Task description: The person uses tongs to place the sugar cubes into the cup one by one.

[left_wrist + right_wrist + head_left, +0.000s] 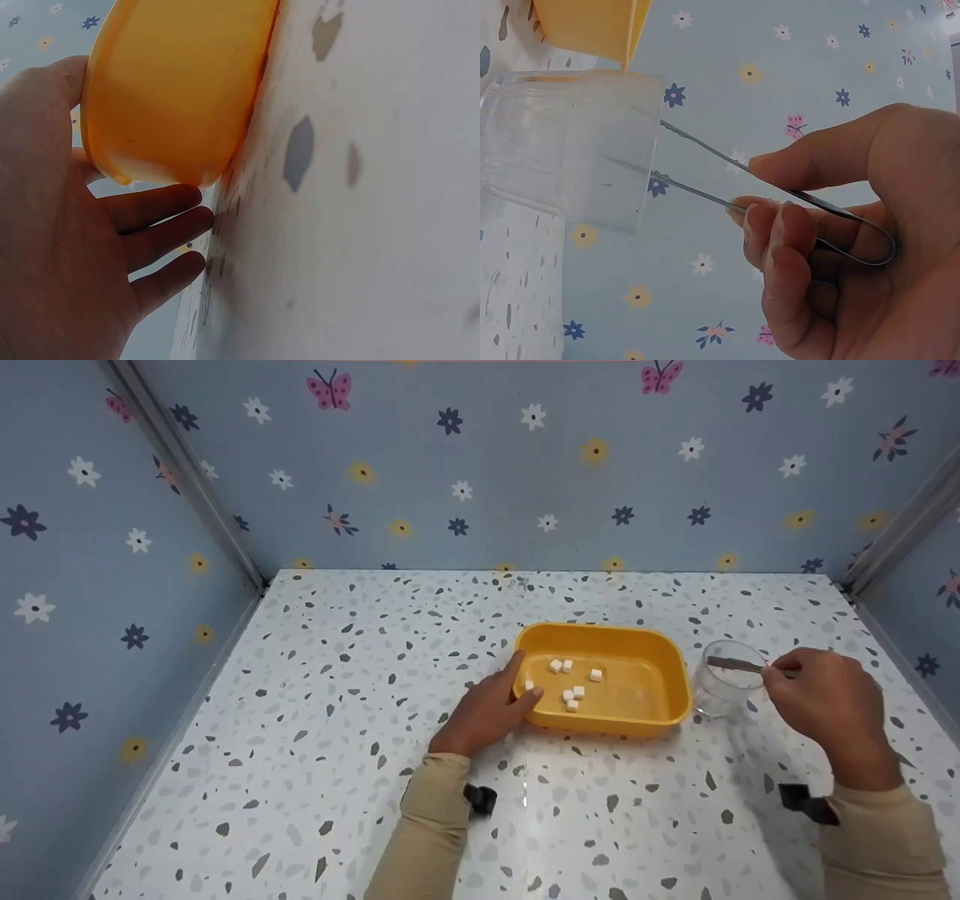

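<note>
A shallow yellow plastic tray (645, 686) stands on the table with several small white cubes (577, 692) scattered toward its left half. My left hand (484, 712) holds the tray's left end, thumb over the rim. In the left wrist view three fingers extend below the tray wall (180, 90), near the tabletop. Just right of the tray stands a clear cup (712, 695). Metal tweezers (705, 146) are pinched between the thumb and fingers of my right hand (832, 709). Their two arms reach apart into the cup's mouth; whether the tips hold anything is unclear.
The white speckled tabletop (337, 697) meets a blue flowered back wall (495, 465). Similar panels rise at the left (90, 585) and right sides. A small black device (480, 799) is strapped at each wrist.
</note>
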`<state>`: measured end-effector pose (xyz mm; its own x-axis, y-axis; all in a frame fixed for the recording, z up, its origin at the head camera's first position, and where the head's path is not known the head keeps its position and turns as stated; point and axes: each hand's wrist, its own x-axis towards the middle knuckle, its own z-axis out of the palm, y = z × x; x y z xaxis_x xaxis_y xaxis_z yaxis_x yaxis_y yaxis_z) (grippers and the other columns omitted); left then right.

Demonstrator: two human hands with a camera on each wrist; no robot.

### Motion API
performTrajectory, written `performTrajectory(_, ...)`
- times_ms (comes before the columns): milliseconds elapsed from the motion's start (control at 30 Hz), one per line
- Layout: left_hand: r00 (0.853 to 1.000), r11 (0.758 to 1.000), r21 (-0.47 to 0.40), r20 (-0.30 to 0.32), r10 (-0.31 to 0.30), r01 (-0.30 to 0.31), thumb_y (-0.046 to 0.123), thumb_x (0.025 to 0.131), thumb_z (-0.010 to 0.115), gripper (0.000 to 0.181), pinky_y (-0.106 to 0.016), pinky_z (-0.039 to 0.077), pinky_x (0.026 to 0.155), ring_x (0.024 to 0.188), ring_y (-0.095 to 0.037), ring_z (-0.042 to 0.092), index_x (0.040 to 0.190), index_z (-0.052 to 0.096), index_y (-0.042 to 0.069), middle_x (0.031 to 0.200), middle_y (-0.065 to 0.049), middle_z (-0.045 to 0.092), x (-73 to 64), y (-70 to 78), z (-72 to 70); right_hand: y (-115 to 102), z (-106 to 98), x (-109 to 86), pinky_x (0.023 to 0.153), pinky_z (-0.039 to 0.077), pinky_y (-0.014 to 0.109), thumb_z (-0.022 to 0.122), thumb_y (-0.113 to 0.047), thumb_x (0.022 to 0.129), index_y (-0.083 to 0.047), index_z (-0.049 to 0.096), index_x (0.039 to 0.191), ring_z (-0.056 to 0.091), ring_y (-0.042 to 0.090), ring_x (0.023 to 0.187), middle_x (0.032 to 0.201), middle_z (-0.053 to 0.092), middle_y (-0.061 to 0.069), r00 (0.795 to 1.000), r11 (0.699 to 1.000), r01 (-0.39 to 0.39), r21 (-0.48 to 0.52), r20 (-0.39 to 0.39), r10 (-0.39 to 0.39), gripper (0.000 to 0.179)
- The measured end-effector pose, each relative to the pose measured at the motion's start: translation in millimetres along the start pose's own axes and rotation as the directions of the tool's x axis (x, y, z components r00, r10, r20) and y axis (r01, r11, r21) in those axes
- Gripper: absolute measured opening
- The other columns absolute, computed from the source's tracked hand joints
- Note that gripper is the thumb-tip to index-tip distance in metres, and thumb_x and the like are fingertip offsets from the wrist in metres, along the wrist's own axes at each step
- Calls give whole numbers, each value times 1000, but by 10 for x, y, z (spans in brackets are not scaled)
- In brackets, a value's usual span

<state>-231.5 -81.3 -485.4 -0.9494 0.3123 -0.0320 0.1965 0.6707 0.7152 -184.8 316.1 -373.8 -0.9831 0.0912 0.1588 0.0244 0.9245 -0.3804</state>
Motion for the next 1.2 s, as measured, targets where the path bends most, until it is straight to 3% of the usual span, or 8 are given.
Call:
performTrajectory(500,1000,1000,-10,-4,11,-11,70,97,40,83,-44,36,111,137,-27,45,163,11,29,157,-9,39,-15,-14,-2,-106,-36,-65,52,37,38,56,-24,99,4,70,105,56,29,66,92,69,22,997,1000,-26,-6,-74,25,32)
performTrajectory(833,1000,1000,-14,6,-27,27,70,97,41,82,-42,36,112,138,-23,43,162,10,33,158,-6,38,-29,12,-9,-172,-7,-83,67,45,55,58,-27,100,7,69,110,63,41,86,103,69,28,990,999,11,47,-143,-4,37)
performTrajectory(1200,1000,1000,-7,3,-17,17,68,98,42,81,-40,37,110,135,-22,46,163,9,32,157,-7,40,-10,26,-7,-244,85,-74,66,47,57,61,-23,99,7,71,105,64,41,83,100,69,28,979,997,52,49,-198,-42,32)
